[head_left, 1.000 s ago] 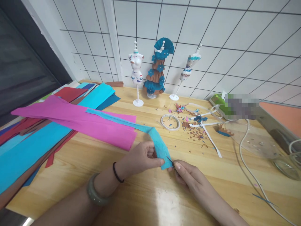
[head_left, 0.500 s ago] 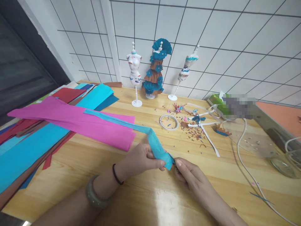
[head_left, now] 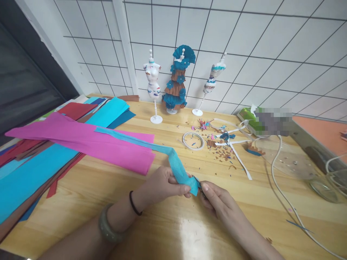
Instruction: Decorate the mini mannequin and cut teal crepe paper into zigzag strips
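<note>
My left hand pinches the near end of a long light-blue crepe paper strip between thumb and fingers. The strip runs back to the left and lies across a magenta paper sheet. My right hand is closed around small dark scissors, whose handles are mostly hidden by the fingers. The blades meet the strip's end, just right of my left thumb. Both hands are above the wooden table.
Folded coloured papers pile up on the left. Along the wall stand a bare mannequin, a paper-dressed mannequin and a leaning one. A tape roll, paper scraps, a white cable and a glass jar are rightward.
The view has shifted slightly. The scissor blades show a little more over the strip's end; both hands keep nearly the same place and hold.
</note>
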The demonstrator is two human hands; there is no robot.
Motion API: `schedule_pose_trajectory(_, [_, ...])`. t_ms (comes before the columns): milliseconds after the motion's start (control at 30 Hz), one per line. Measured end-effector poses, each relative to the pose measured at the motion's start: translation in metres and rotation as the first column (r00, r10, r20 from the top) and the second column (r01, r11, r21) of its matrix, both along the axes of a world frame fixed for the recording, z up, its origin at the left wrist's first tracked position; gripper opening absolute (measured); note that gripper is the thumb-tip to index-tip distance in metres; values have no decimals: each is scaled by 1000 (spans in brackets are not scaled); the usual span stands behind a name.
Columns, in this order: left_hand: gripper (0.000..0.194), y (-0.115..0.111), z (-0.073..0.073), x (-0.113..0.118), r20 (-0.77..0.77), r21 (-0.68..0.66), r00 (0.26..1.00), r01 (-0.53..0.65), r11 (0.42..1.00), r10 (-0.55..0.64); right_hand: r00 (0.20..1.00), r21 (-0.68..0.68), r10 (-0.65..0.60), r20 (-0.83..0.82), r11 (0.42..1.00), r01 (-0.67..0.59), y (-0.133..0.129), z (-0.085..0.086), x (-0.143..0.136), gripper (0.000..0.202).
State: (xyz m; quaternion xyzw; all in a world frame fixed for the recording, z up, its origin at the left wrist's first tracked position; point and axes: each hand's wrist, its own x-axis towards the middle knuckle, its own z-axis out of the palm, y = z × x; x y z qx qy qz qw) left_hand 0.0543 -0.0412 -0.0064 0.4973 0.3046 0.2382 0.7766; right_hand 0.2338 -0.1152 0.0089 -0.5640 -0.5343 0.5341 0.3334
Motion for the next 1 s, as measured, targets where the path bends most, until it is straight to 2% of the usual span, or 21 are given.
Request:
schedule_pose_trajectory(200, [32,-1,-4,1,7,-19,1000,21,1000,-20,1000,-5,-2,-22,1000,2,0,-1,0,41])
schedule_pose_trajectory(467, [32,-1,-1,1,0,-13,1000,27,1000,-27,1000,14,-17,-2,1000,17,0,1,-1,42])
schedule_pose_trajectory(800, [36,-2,5,3,-1,-73,1000,-3,997,2,1000,12,-25,6,1000,25,1,0,-1,44])
schedule_pose_trajectory(1000, [38,-1,6,2,14,-69,1000,13,998,-13,998,17,-67,-3,998,68,1,2,0,45])
